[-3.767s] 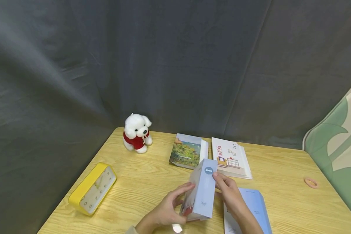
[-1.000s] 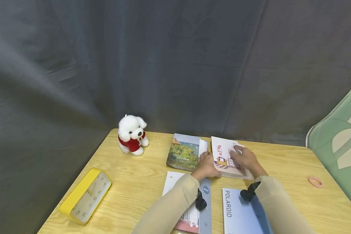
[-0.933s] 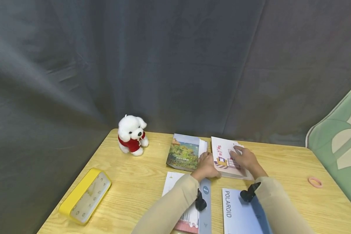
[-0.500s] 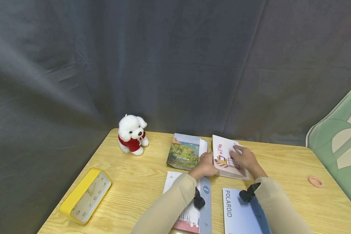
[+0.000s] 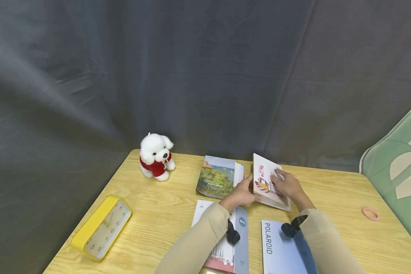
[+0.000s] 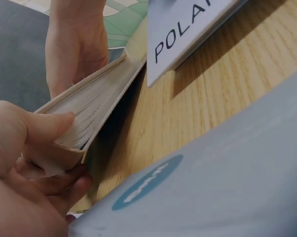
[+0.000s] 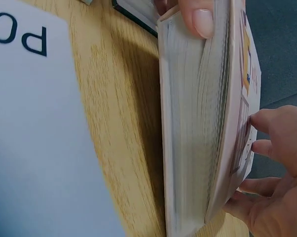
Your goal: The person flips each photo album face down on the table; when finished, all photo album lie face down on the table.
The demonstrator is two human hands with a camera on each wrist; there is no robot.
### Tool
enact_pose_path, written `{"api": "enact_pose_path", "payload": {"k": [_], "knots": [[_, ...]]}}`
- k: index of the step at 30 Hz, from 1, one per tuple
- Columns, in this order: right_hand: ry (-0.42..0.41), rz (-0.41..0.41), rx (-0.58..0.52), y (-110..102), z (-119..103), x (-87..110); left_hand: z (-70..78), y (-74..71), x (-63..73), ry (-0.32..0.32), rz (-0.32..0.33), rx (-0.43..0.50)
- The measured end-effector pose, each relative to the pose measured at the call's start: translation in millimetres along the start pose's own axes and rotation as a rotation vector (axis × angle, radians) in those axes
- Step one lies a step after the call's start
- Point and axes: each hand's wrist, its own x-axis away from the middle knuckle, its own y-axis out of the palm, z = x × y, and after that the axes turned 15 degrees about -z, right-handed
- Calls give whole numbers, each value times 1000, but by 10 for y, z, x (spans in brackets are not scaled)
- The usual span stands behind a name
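Note:
A thick photo album (image 5: 265, 179) with a pale cover and a drawing of furniture is tilted, its left side raised from the table. My left hand (image 5: 241, 195) grips it at the spine, thumb over the page ends and fingers beneath, as the left wrist view shows with the album's pages (image 6: 96, 106). My right hand (image 5: 289, 187) rests its fingertips on the cover; in the right wrist view those fingers (image 7: 274, 123) touch the printed face. Just left lies an album with a garden picture (image 5: 215, 177).
Nearer me lie a grey-spined album (image 5: 241, 243), partly under my left sleeve, and a blue POLARAID-style album marked POLAROID (image 5: 277, 247). A yellow clock (image 5: 101, 228) and a white toy dog (image 5: 155, 156) stand left. A pink ring (image 5: 370, 214) lies right.
The grey-spined album, earlier held in both hands, now lies on the table. Both hands have moved to the furniture-picture album, whose left side has risen while my left fingers went beneath it.

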Motion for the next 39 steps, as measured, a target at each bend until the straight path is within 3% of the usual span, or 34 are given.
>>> {"api": "enact_pose_path", "payload": {"k": [3, 9, 12, 20, 30, 39], "knots": [[12, -2, -35, -4, -5, 23, -3, 3, -29, 57, -1, 39], [10, -18, -145, -10, -53, 89, -22, 9, -86, 161, -1, 204], [-13, -24, -188, -18, -59, 109, -24, 12, -104, 183, 27, 211], [-126, -20, -325, 2, -26, 116, 1, 71, -113, 222, 43, 179], [-152, 3, -476, 44, -8, 139, 9, 85, -94, 286, 9, 171], [-144, -9, -509, 46, -52, 153, -21, 110, -110, 234, 48, 185]]}}
